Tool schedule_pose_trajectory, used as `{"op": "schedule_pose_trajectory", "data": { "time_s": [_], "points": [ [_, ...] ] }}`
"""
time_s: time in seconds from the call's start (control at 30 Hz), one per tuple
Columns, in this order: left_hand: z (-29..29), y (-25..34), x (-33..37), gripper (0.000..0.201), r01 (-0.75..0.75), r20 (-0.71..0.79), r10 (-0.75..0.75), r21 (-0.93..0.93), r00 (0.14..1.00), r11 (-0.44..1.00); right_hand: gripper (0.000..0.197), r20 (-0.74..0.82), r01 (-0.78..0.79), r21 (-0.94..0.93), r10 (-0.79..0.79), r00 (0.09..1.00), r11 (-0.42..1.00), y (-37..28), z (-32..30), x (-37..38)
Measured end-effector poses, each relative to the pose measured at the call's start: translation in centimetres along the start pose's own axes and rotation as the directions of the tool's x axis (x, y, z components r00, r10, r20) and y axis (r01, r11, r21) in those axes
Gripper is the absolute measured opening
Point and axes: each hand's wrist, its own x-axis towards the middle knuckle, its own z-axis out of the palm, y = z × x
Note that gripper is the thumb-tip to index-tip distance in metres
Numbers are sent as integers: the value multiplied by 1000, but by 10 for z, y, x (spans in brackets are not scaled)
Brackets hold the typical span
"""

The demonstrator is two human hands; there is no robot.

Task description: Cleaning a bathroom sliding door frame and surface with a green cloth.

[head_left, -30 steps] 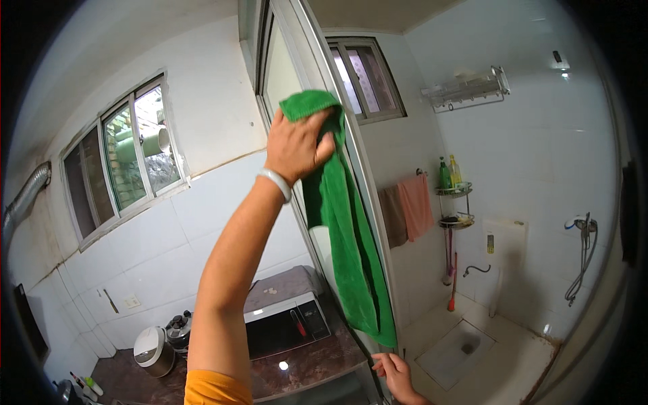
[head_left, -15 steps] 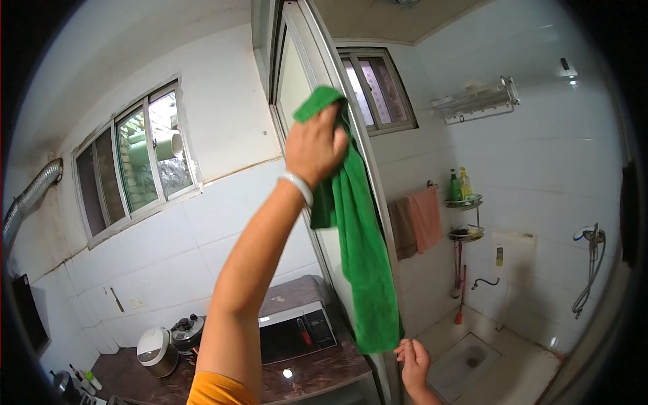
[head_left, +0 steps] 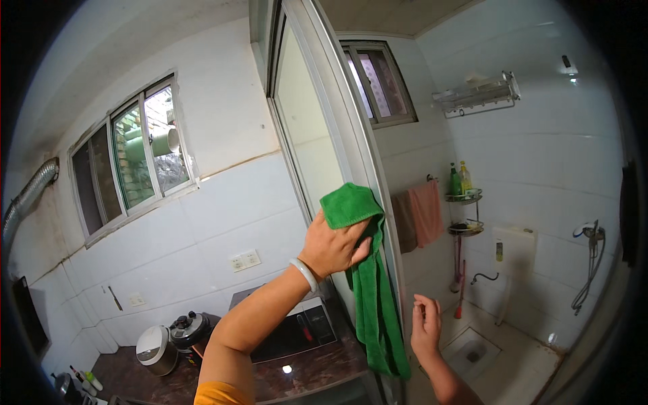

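Observation:
A green towel (head_left: 378,310) hangs down along the edge of a sliding door with a pale metal frame (head_left: 325,88). My left hand (head_left: 336,244), with a white bangle (head_left: 305,274) at the wrist, is closed on the towel's upper part and presses it against the door. The top of the cloth folds over my fingers, and the long end dangles beside the frame. My right hand (head_left: 426,327) is apart from the towel, to the right of its lower end. Its fingers point up, loosely bent, with nothing seen in them.
Left of the door, a dark counter (head_left: 297,385) holds a microwave (head_left: 290,337), a rice cooker (head_left: 155,349) and a black pot (head_left: 192,331). Right of it, a washroom has a squat toilet (head_left: 472,351), hanging towels (head_left: 425,214), a corner rack (head_left: 466,197) and a shower head (head_left: 587,233).
My left hand has slid down the door with the towel, from near the top to about mid-height. My right hand has let go of the towel's lower corner and risen slightly to the right.

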Motion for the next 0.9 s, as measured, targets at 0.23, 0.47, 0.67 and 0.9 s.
{"op": "schedule_pose_trajectory", "data": {
  "time_s": [0.23, 0.47, 0.67, 0.9],
  "points": [
    [-21, -57, 66, 52, 39, -158, -21, 111, 987, 993, 28, 109, 179, -107, -168, 980, 978, 3, 25, 30],
    [-47, -124, 134, 45, 75, -318, -19, 163, 948, 984, 28, 117, 182, -44, -175, 978, 982, 12, 40, 34],
    [-72, -170, 186, 48, 169, -284, -106, 206, 953, 964, 32, 77, 98, 28, -100, 992, 995, 12, 40, 29],
    [-100, -229, 245, 53, 242, -256, -168, 295, 952, 924, 37, -19, 248, -64, -250, 968, 967, 38, 49, 20]
  ]
}}
